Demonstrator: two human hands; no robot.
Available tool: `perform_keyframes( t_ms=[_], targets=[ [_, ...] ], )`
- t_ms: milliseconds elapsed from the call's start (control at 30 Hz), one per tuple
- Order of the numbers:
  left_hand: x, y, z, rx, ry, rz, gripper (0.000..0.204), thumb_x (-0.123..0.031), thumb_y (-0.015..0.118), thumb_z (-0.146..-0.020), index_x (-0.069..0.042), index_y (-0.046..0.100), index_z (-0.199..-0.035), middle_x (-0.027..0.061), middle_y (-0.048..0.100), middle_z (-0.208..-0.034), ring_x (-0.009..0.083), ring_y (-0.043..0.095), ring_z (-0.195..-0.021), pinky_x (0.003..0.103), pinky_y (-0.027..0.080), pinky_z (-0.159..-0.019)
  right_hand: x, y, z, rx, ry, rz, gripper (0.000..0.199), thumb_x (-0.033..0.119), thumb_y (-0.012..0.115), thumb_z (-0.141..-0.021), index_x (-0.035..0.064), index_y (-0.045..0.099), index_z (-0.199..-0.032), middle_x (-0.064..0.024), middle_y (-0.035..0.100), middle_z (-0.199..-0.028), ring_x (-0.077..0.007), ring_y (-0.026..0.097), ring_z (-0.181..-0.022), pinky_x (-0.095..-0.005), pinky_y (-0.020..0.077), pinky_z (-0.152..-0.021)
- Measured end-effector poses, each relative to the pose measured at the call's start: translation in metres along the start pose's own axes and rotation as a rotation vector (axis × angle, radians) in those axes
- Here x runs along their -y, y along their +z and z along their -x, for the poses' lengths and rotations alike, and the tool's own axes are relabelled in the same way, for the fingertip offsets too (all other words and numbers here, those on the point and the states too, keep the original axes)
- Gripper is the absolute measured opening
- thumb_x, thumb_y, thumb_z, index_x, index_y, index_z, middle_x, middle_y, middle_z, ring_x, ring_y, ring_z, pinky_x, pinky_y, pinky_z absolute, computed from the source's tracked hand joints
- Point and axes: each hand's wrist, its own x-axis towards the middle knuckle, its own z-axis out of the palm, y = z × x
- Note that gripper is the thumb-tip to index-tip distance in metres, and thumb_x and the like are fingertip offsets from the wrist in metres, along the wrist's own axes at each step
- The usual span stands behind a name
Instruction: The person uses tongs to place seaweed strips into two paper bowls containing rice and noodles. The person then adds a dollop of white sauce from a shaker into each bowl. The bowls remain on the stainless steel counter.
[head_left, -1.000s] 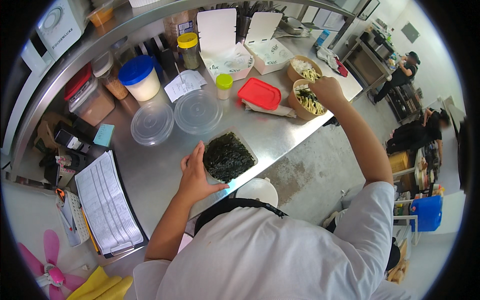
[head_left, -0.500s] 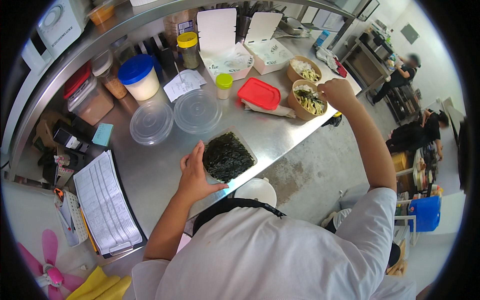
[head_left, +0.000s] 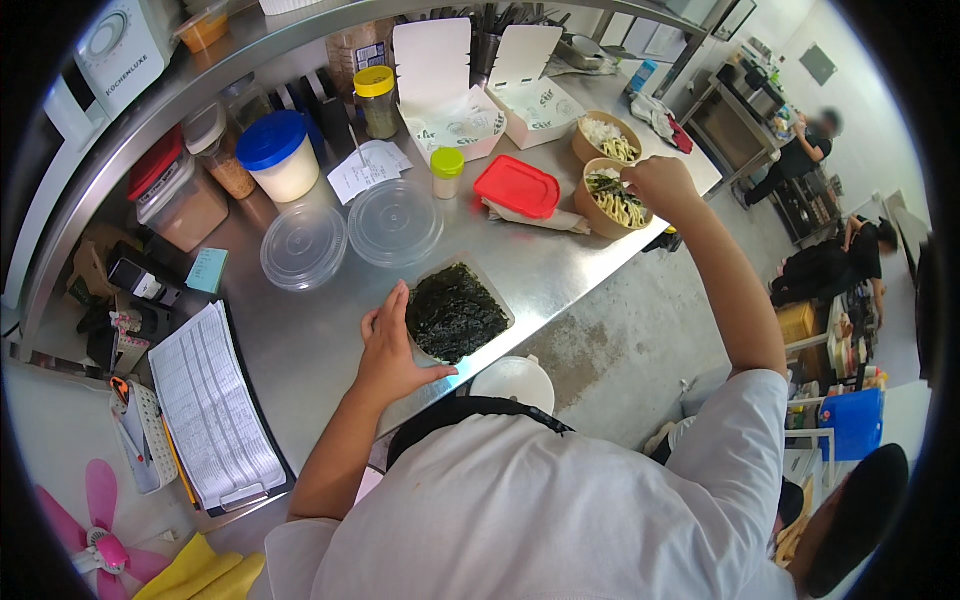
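Note:
My left hand (head_left: 386,352) grips a square clear tub (head_left: 509,305) by its side, thumb along the near edge and fingers along the left. Dark green seaweed (head_left: 457,315) fills the tub, which is on the steel counter. Farther right, my right hand (head_left: 664,187) is closed just over the rim of a round brown paper bowl (head_left: 606,222). What its fingers pinch is hidden. White rice, pale yellow-green strips and dark shreds are in that bowl. A second brown bowl (head_left: 590,152) with rice and similar strips stands right behind it.
A red-lidded container (head_left: 517,187) lies left of the bowls, near a green-lidded jar (head_left: 447,172). Two clear round lids (head_left: 396,223) rest behind the tub. Open white boxes (head_left: 455,122) stand at the back; a clipboard (head_left: 215,400) lies left. Other people are at the right.
My right hand has shifted slightly left, farther over the nearer bowl. My left hand and the tub stay put. A person's dark-haired head has come into view at the lower right.

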Motion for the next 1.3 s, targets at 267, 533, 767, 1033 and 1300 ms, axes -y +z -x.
perform_keyframes(
  t_ms=[267,533,767,1033,1300],
  targets=[
    [0.000,0.000,0.000,-0.009,0.011,0.009,0.142,-0.052,0.090,-0.045,-0.004,0.007,-0.149,0.0211,0.026,-0.152,0.0339,0.032,-0.137,0.049,0.020,-0.111,-0.023,-0.022,0.016,0.029,0.202,-0.138,0.024,0.026,0.069,-0.081,0.0207,0.069,-0.104,-0.0085,0.070,-0.088,-0.0265,0.067,-0.084,-0.0403,0.0521,-0.071],
    [-0.001,-0.001,0.000,0.015,-0.018,0.018,0.141,-0.050,0.090,-0.045,-0.002,0.007,-0.149,0.0210,0.027,-0.152,0.0351,0.034,-0.136,0.049,0.019,-0.111,0.016,-0.056,0.032,-0.080,0.236,-0.628,0.030,0.030,0.068,-0.084,0.0149,0.068,-0.110,-0.0119,0.069,-0.088,-0.0265,0.067,-0.079,-0.0384,0.0499,-0.070],
    [-0.001,-0.002,0.000,-0.017,0.028,0.099,0.136,-0.044,0.091,-0.049,-0.004,0.008,-0.148,0.0216,0.024,-0.151,0.0349,0.033,-0.137,0.052,0.020,-0.108,0.143,-0.054,0.057,-0.091,-0.381,-0.678,0.023,0.025,0.068,-0.084,0.0134,0.067,-0.103,-0.0081,0.068,-0.079,-0.0252,0.066,-0.073,-0.0376,0.0506,-0.065],
    [0.001,0.000,0.001,-0.049,0.068,0.123,0.135,-0.043,0.091,-0.049,-0.005,0.008,-0.148,0.0217,0.023,-0.151,0.0353,0.033,-0.137,0.052,0.021,-0.107,0.173,-0.039,0.051,0.000,-0.290,-0.411,0.016,0.026,0.061,-0.087,0.0126,0.065,-0.095,-0.0069,0.066,-0.071,-0.0265,0.066,-0.072,-0.0394,0.0506,-0.061],
    [0.001,-0.002,0.000,-0.037,0.060,0.121,0.135,-0.041,0.092,-0.048,-0.004,0.008,-0.148,0.0220,0.023,-0.152,0.0348,0.031,-0.138,0.052,0.021,-0.107,0.164,-0.030,0.060,-0.008,-0.178,-0.572,0.016,0.025,0.059,-0.089,0.0121,0.066,-0.095,-0.0087,0.067,-0.073,-0.0278,0.067,-0.070,-0.0398,0.0522,-0.061]
  ],
)
